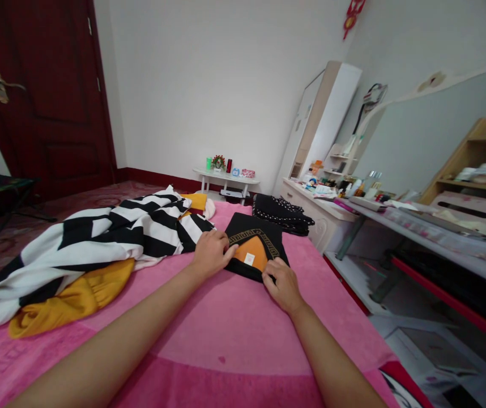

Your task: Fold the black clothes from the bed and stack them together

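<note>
A folded black garment (pixel 255 220) lies on the pink bed cover. It has gold patterned trim, and an orange patch (pixel 258 251) with a small white label (pixel 249 259) shows at its front. My left hand (pixel 211 253) is closed on the garment's left edge, its thumb reaching toward the orange part. On the near right corner, my right hand (pixel 282 284) has its fingers curled in and pinches the cloth. The fingertips of both hands are partly hidden.
Left of the garment lies a heap of black-and-white clothing (pixel 119 232) with a mustard-yellow piece (pixel 77 297) under it. A folded black dotted garment (pixel 283 214) sits beyond at the right. The pink bed cover (pixel 226 334) runs toward a cluttered desk (pixel 438 238) on the right.
</note>
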Motion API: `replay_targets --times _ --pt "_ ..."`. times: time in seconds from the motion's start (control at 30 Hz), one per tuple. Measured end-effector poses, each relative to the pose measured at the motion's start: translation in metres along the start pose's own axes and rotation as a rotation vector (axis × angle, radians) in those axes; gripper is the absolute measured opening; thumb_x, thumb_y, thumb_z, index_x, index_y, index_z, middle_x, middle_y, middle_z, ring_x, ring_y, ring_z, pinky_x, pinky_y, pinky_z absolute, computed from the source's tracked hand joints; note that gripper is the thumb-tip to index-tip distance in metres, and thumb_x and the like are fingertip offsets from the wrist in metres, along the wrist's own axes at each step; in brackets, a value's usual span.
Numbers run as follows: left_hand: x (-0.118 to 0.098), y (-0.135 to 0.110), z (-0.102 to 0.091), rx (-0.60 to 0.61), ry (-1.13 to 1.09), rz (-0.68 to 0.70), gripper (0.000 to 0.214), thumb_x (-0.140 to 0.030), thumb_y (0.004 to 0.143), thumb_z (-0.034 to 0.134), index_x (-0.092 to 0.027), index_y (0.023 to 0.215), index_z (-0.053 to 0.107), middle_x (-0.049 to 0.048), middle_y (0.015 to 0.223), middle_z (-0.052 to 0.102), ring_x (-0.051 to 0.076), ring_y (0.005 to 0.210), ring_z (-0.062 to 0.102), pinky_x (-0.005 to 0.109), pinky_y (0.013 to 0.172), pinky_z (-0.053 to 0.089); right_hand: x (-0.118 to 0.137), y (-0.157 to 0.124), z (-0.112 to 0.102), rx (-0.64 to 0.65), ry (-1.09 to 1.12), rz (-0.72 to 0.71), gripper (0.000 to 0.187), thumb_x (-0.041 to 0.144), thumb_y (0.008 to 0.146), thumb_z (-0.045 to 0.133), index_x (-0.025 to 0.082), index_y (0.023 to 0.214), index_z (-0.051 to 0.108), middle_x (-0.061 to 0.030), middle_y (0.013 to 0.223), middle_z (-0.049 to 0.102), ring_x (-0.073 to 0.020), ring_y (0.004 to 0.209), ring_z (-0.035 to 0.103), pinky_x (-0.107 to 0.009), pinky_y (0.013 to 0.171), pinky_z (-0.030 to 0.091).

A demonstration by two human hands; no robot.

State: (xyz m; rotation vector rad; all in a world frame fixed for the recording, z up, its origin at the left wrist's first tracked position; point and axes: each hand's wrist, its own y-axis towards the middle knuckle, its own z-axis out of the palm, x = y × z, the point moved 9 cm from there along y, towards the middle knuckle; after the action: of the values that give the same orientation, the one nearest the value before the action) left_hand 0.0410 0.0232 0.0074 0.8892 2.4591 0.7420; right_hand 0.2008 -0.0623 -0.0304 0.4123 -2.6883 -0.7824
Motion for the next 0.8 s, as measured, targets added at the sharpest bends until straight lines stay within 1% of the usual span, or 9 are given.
replay_targets --times 0.1,0.2,0.33,0.4,0.5,0.6,0.7,0.77,0.8 --pt "-0.016 0.030 0.005 0.010 -0.033 -0.019 0.023 -0.032 0.089 0.047 -0.020 0.092 0.067 0.0066 0.099 0.064 0.020 0.093 0.059 0.032 0.084 0.043 0.001 0.001 0.002 -0.002 -0.028 0.003 0.021 0.015 0.084 0.047 0.020 0.063 0.048 -0.0018 0.071 0.054 -0.0169 0.077 0.047 -0.028 0.068 0.035" --pt "-0.021 0.050 0.031 0.102 -0.067 -0.019 0.039 -0.040 0.089 0.048 -0.024 0.124 0.055 0.0082 0.127 0.055 0.024 0.112 0.054 0.034 0.095 0.040 0.000 0.002 0.002 -0.006 -0.040 0.009 0.022 0.017 0.084 0.048 0.020 0.062 0.047 -0.0018 0.071 0.054 -0.0169 0.077 0.047 -0.028 0.068 0.034" --pt "-0.005 0.038 0.093 0.393 0.002 -0.099 0.070 -0.069 0.082 0.041 -0.035 0.143 0.033 0.0093 0.151 0.030 0.041 0.132 0.033 0.055 0.102 0.029 -0.007 -0.001 0.001 -0.020 -0.004 0.041 0.023 0.021 0.087 0.047 0.020 0.063 0.050 -0.0016 0.070 0.056 -0.0167 0.076 0.049 -0.028 0.069 0.036" --pt "0.002 0.027 0.108 0.414 0.035 -0.129 0.073 -0.074 0.082 0.033 -0.038 0.145 0.028 0.0082 0.154 0.025 0.044 0.135 0.027 0.059 0.103 0.026 -0.014 -0.004 0.001 -0.040 0.049 0.080 0.027 0.024 0.088 0.046 0.020 0.062 0.053 -0.0013 0.069 0.058 -0.0164 0.075 0.051 -0.028 0.070 0.037" --pt "0.005 0.019 0.113 0.380 0.063 -0.154 0.073 -0.075 0.081 0.029 -0.039 0.145 0.026 0.0066 0.155 0.022 0.044 0.136 0.024 0.060 0.103 0.023 -0.031 -0.004 -0.002 -0.084 0.114 0.232 0.036 0.030 0.090 0.043 0.021 0.057 0.054 -0.0007 0.065 0.060 -0.0157 0.069 0.054 -0.027 0.067 0.038" --pt "0.003 0.019 0.110 0.359 0.087 -0.163 0.074 -0.076 0.080 0.030 -0.039 0.145 0.028 0.0062 0.155 0.023 0.044 0.136 0.024 0.059 0.104 0.023 -0.036 0.012 -0.014 -0.111 0.029 0.404 0.039 0.038 0.088 0.045 0.021 0.054 0.055 -0.0003 0.061 0.060 -0.0155 0.061 0.054 -0.027 0.060 0.038" --pt "0.000 0.019 0.108 0.337 0.106 -0.161 0.074 -0.076 0.081 0.029 -0.038 0.145 0.028 0.0066 0.154 0.025 0.042 0.136 0.024 0.058 0.104 0.023 -0.015 0.048 -0.038 -0.221 -0.029 0.337 0.028 0.037 0.086 0.047 0.022 0.069 0.063 -0.0017 0.082 0.067 -0.0177 0.076 0.059 -0.028 0.068 0.042" --pt "-0.001 0.018 0.107 0.315 0.112 -0.156 0.073 -0.075 0.081 0.029 -0.038 0.145 0.029 0.0067 0.153 0.026 0.042 0.135 0.025 0.058 0.104 0.023 -0.001 0.068 -0.046 -0.291 -0.021 0.228 0.025 0.036 0.087 0.046 0.023 0.092 0.067 -0.0041 0.108 0.066 -0.0201 0.100 0.058 -0.031 0.086 0.043" --pt "-0.001 0.017 0.106 0.301 0.114 -0.156 0.073 -0.075 0.082 0.029 -0.038 0.144 0.030 0.0069 0.153 0.027 0.041 0.135 0.026 0.057 0.104 0.023 -0.001 0.073 -0.042 -0.282 -0.025 0.199 0.030 0.037 0.088 0.045 0.022 0.106 0.065 -0.0056 0.122 0.061 -0.0213 0.113 0.053 -0.034 0.095 0.040"
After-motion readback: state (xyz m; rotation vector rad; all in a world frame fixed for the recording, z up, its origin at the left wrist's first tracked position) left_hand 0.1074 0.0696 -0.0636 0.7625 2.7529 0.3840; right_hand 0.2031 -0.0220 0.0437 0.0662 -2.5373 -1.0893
